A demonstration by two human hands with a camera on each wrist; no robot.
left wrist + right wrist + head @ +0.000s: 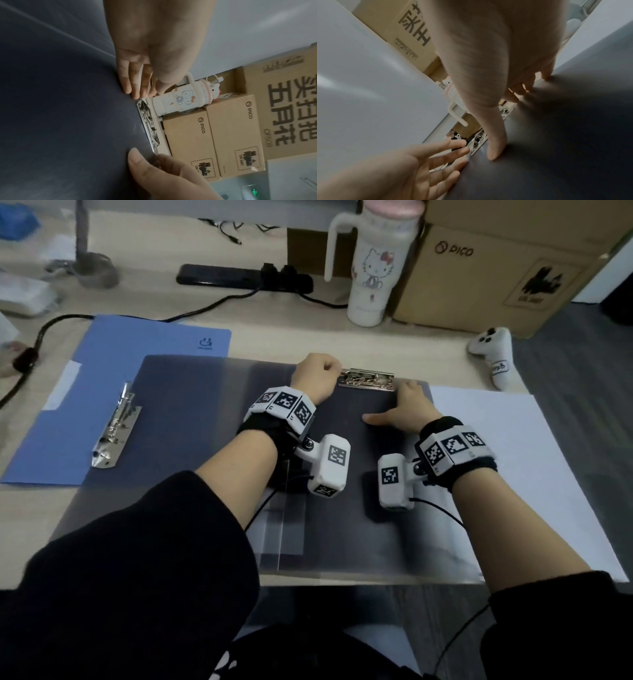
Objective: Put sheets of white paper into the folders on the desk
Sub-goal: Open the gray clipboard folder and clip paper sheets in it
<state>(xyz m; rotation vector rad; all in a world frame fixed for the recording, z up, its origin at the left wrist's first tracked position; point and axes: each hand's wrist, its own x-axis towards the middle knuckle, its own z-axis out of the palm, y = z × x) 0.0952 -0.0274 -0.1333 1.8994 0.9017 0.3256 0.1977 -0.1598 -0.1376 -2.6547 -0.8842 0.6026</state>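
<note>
A dark grey folder (191,440) lies open on the desk, its metal clip (366,380) at the far edge. My left hand (320,371) sits just left of the clip, and its straight fingers (135,88) touch the folder's far edge. Just right of the clip, my right hand (406,405) rests on the folder with its thumb (494,146) pressed flat on the cover. Sheets of white paper (513,460) lie to the right, partly under the grey folder. A blue folder (102,371) lies open on the left with its own clip (116,426).
A white cartoon-cat tumbler (373,268) and cardboard boxes (489,268) stand behind the folder. A black power strip (239,280) and its cable run along the back left. A white controller (493,354) lies at the back right.
</note>
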